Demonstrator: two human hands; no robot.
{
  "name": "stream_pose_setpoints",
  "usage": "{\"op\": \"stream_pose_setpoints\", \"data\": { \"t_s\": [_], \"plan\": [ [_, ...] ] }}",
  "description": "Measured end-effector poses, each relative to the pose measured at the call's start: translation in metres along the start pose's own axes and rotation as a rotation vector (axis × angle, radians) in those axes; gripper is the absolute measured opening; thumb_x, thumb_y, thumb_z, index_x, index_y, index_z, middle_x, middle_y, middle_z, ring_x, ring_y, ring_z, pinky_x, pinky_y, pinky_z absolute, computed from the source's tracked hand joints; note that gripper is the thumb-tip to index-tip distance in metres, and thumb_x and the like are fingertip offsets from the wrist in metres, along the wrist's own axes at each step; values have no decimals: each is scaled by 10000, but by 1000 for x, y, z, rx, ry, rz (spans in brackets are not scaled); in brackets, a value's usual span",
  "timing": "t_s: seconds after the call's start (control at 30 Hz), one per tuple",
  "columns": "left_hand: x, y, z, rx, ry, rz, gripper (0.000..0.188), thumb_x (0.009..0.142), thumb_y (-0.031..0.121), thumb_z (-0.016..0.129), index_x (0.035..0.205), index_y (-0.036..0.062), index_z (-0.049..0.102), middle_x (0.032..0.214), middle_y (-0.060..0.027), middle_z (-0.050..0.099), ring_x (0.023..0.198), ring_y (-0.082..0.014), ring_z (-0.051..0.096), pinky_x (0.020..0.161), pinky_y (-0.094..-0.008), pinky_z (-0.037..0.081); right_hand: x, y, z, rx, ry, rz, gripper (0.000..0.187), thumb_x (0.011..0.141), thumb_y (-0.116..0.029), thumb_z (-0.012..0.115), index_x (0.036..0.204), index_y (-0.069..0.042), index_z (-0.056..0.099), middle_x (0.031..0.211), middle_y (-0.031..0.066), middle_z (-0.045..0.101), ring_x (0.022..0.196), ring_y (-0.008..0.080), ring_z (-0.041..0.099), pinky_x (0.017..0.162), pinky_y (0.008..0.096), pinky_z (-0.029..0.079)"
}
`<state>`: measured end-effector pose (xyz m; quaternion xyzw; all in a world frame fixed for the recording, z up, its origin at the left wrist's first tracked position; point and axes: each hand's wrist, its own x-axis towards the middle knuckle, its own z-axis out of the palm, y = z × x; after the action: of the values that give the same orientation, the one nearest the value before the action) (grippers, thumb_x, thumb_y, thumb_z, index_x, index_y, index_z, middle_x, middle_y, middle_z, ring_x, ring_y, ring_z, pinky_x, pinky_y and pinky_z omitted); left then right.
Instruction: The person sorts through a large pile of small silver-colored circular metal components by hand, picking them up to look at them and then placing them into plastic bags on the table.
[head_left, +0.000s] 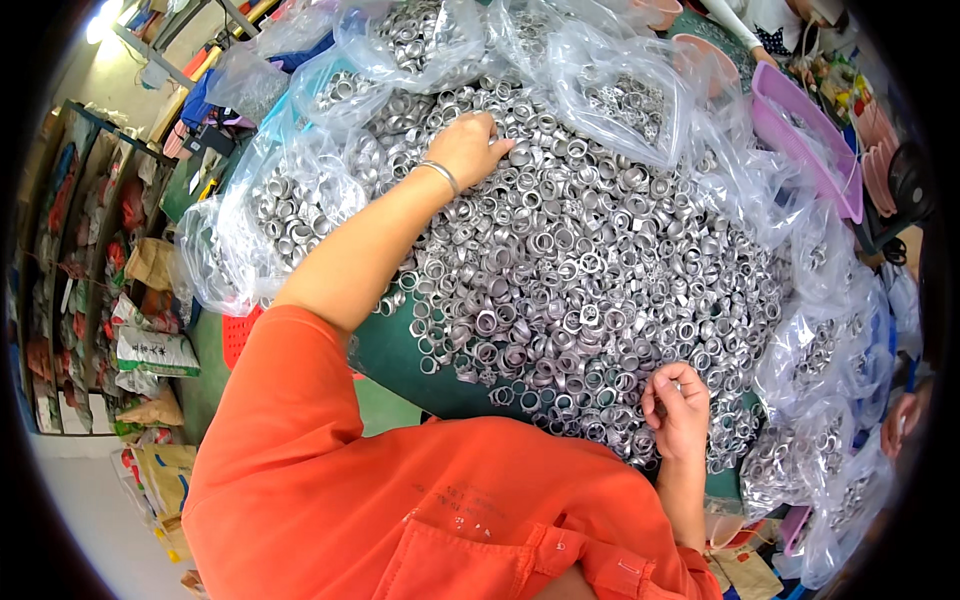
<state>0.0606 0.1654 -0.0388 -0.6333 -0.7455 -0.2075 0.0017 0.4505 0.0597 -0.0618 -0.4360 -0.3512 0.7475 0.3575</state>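
A wide heap of silver-grey metal rings (590, 270) covers most of the green tabletop (400, 345). At the heap's far left part, my left hand (465, 152) reaches in among the rings, a metal bangle (441, 177) on its wrist. Its fingers are curled downward with the thumb out to the right; what lies under them is hidden. My right hand (682, 412) is over the near edge of the heap, palm partly turned up. Its fingers bend in toward the thumb, and I cannot make out anything between them.
Clear plastic bags of rings (300, 205) line the heap's left, far and right sides. A purple basket (808, 140) stands at the far right, with another person's arm (735, 25) beyond it. At far left is a loaded shelf rack (85, 250); a red crate (238, 335) sits below the table's left edge.
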Motion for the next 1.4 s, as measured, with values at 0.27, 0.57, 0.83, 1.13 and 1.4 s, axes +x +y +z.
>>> {"op": "stream_pose_setpoints", "data": {
  "t_s": [0.27, 0.57, 0.83, 1.13, 1.4],
  "plan": [
    [-5, 29, 6, -220, 113, -33, 145, 717, 39, 541, 843, 42, 612, 855, -186, 624, 829, -346, 597, 753, -399, 473, -6, 7, -9, 14, 44, -49, 15, 856, -27, 560, 851, -39, 553, 623, 45, 538, 462, 79, 456, 363, 181, 284],
    [-28, 4, 35, -431, -7, -23, 284, 770, -25, 530, 1051, 3, 556, 987, -99, 593, 899, -191, 560, 801, -291, 439, 2, -4, -5, -41, -66, 76, 74, 859, -131, 592, 877, -64, 566, 649, -4, 541, 509, 60, 496, 399, 184, 359],
    [-43, 27, 35, -379, -59, 47, 347, 731, -92, 555, 1060, 17, 545, 950, -38, 553, 693, -126, 477, 647, -253, 426, 7, -8, -20, 633, -160, 8, 201, 907, -180, 483, 1069, -62, 492, 974, 94, 566, 864, 178, 585, 711, 320, 513],
    [-61, 82, 37, -244, 14, 318, 348, 689, -58, 574, 1029, 15, 570, 1100, -140, 550, 1047, -306, 493, 941, -372, 373, 3, -20, -38, 735, -167, -153, 280, 950, -207, 407, 1154, -30, 481, 1164, 188, 545, 1012, 276, 573, 871, 381, 484],
    [-69, 95, 46, -281, -17, 282, 375, 689, -97, 548, 1044, 23, 580, 1049, -131, 573, 915, -268, 559, 797, -313, 450, -7, -27, -46, 810, -125, -228, 438, 960, -371, 350, 1161, -2, 476, 1229, 215, 492, 1032, 267, 554, 904, 395, 470]
  ]
}}
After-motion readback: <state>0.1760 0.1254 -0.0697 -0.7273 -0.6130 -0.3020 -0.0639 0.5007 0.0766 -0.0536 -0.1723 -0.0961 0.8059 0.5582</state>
